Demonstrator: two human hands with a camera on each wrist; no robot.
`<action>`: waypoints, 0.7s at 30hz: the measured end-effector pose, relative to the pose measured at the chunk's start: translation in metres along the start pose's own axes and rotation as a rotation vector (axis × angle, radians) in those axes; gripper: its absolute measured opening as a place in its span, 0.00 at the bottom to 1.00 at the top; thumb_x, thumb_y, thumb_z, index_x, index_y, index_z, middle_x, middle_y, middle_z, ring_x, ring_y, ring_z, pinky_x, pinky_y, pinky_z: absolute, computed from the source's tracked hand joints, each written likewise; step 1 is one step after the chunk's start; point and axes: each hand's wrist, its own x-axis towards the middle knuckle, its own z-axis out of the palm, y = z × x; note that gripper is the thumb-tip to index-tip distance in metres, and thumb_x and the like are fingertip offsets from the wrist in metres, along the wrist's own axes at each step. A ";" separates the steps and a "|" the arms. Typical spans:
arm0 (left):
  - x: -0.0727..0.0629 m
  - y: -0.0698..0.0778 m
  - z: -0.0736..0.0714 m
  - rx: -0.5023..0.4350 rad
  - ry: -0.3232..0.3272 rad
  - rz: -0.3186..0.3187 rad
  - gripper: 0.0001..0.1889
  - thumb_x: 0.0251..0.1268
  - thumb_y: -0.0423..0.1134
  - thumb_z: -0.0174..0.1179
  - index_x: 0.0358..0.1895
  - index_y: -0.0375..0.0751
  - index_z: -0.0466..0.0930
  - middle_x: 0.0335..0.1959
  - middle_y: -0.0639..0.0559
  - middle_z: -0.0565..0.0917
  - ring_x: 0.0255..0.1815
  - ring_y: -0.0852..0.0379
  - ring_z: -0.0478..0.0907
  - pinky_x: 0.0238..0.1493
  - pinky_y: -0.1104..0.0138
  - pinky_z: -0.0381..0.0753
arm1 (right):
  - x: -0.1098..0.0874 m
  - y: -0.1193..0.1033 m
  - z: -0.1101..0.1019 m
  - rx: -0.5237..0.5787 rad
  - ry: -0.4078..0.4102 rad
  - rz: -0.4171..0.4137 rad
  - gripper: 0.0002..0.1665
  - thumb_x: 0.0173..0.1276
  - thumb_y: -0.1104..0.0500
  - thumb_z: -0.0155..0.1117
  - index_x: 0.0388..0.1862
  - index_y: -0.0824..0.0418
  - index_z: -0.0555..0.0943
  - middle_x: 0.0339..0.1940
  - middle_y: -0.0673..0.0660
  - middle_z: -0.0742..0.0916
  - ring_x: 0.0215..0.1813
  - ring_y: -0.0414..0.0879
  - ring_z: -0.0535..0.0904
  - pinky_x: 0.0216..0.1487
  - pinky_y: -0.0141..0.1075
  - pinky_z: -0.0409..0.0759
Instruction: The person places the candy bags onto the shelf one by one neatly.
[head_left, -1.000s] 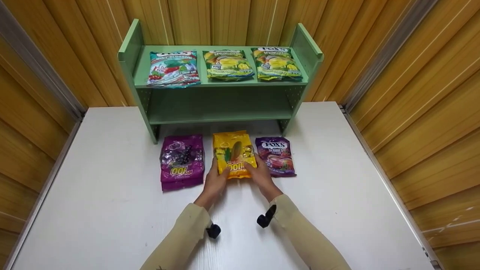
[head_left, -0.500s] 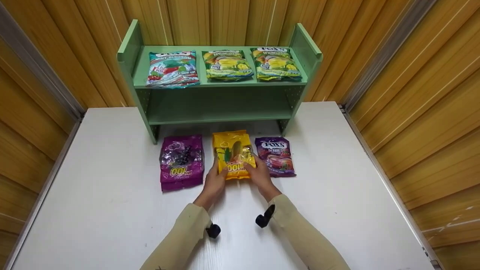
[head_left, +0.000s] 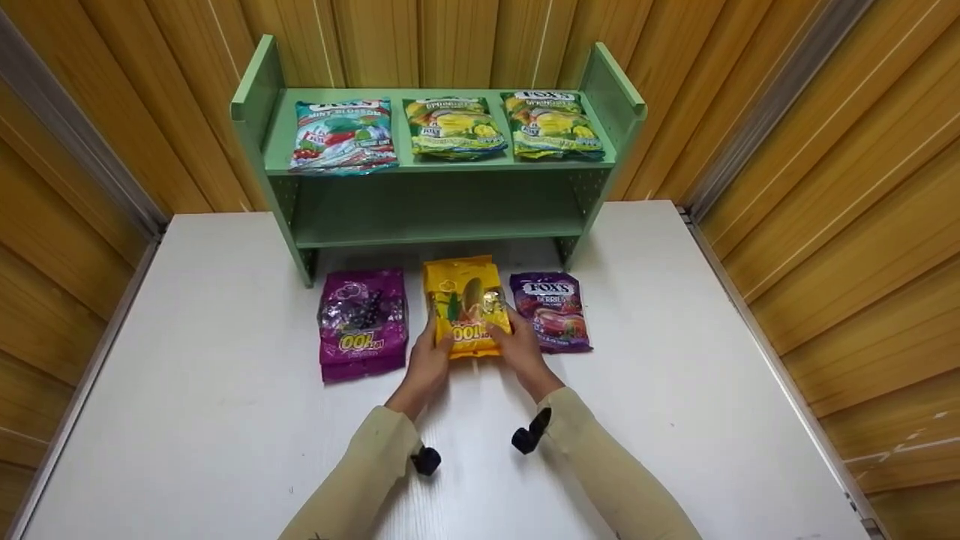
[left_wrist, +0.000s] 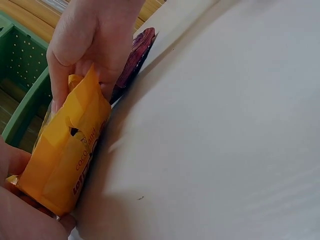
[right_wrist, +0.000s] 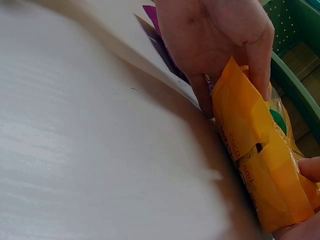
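Observation:
A yellow candy bag with a mango picture is held between both hands in front of the shelf. My left hand grips its left side, thumb on the front. At its lower right my right hand does the same, thumb across the printed face. In the wrist views the yellow candy bag leans up from the white table, its bottom seam facing the cameras. A purple grape candy bag lies to the left. The Fox's berries candy bag lies beside my right hand, partly behind its fingers.
A green two-tier shelf stands at the back of the white table. On its top tier lie a Mint Blossom candy bag and two yellow-green candy bags. Wood-patterned walls enclose the table.
The yellow bag's top edge has risen slightly and tipped toward the shelf, with both hands keeping their hold. The other bags stay where they were.

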 end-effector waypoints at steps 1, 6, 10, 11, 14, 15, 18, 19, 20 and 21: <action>0.000 0.000 0.000 -0.004 0.001 0.005 0.32 0.76 0.37 0.44 0.78 0.45 0.43 0.77 0.39 0.56 0.78 0.42 0.51 0.79 0.53 0.47 | -0.002 -0.004 0.000 -0.005 -0.002 -0.002 0.32 0.73 0.61 0.56 0.74 0.60 0.63 0.62 0.66 0.79 0.47 0.43 0.79 0.51 0.33 0.79; -0.002 0.001 -0.001 -0.003 -0.002 0.015 0.32 0.76 0.36 0.44 0.78 0.44 0.43 0.76 0.40 0.57 0.78 0.42 0.51 0.79 0.53 0.48 | -0.004 -0.004 0.001 -0.027 0.008 -0.018 0.32 0.73 0.61 0.56 0.74 0.61 0.63 0.66 0.65 0.77 0.53 0.46 0.78 0.58 0.37 0.78; -0.004 0.002 -0.001 -0.009 -0.004 0.004 0.32 0.76 0.36 0.43 0.78 0.44 0.43 0.76 0.40 0.57 0.78 0.42 0.51 0.78 0.52 0.49 | -0.004 -0.001 0.000 -0.005 -0.002 -0.018 0.32 0.73 0.60 0.56 0.75 0.59 0.62 0.64 0.64 0.78 0.49 0.44 0.80 0.52 0.34 0.80; -0.004 0.003 -0.001 -0.011 -0.004 0.000 0.32 0.76 0.36 0.43 0.78 0.44 0.43 0.77 0.40 0.56 0.78 0.42 0.51 0.78 0.52 0.49 | -0.005 -0.002 0.000 0.007 -0.006 -0.010 0.33 0.73 0.60 0.56 0.75 0.59 0.61 0.63 0.64 0.79 0.48 0.43 0.80 0.50 0.32 0.80; -0.005 0.004 0.000 -0.019 -0.004 -0.018 0.31 0.77 0.37 0.43 0.78 0.44 0.43 0.78 0.41 0.54 0.79 0.44 0.49 0.79 0.53 0.47 | -0.006 -0.004 -0.001 0.026 -0.011 0.003 0.34 0.74 0.60 0.55 0.76 0.60 0.58 0.62 0.65 0.79 0.45 0.41 0.79 0.45 0.29 0.80; -0.005 0.005 0.000 -0.020 -0.002 -0.025 0.31 0.77 0.38 0.43 0.78 0.44 0.43 0.78 0.42 0.54 0.79 0.44 0.48 0.79 0.53 0.47 | -0.007 -0.005 -0.001 0.028 -0.009 0.005 0.35 0.74 0.61 0.55 0.76 0.60 0.58 0.62 0.66 0.79 0.44 0.41 0.79 0.44 0.29 0.80; -0.007 0.008 0.000 -0.028 0.007 -0.049 0.31 0.77 0.39 0.43 0.78 0.44 0.44 0.78 0.43 0.54 0.79 0.45 0.48 0.79 0.53 0.46 | -0.008 -0.007 0.000 0.023 -0.002 -0.001 0.35 0.73 0.61 0.55 0.76 0.61 0.58 0.62 0.66 0.79 0.44 0.40 0.78 0.44 0.29 0.79; -0.007 0.009 0.000 -0.031 0.010 -0.056 0.31 0.77 0.39 0.43 0.78 0.45 0.44 0.78 0.43 0.54 0.79 0.45 0.48 0.79 0.54 0.46 | -0.008 -0.007 0.000 0.019 0.005 0.001 0.34 0.73 0.61 0.55 0.76 0.60 0.59 0.61 0.66 0.80 0.44 0.40 0.78 0.45 0.28 0.79; -0.007 0.010 0.000 -0.035 0.013 -0.062 0.31 0.77 0.39 0.43 0.78 0.45 0.44 0.78 0.43 0.53 0.79 0.45 0.47 0.79 0.54 0.46 | -0.009 -0.008 0.000 0.012 0.011 0.003 0.34 0.73 0.61 0.55 0.76 0.60 0.60 0.61 0.65 0.80 0.45 0.40 0.78 0.46 0.28 0.79; -0.008 0.011 0.000 -0.039 0.015 -0.067 0.31 0.77 0.39 0.43 0.78 0.45 0.44 0.78 0.44 0.53 0.79 0.45 0.47 0.79 0.54 0.46 | -0.009 -0.008 0.001 0.009 0.014 0.004 0.34 0.73 0.61 0.56 0.75 0.59 0.60 0.61 0.64 0.80 0.45 0.41 0.78 0.46 0.29 0.79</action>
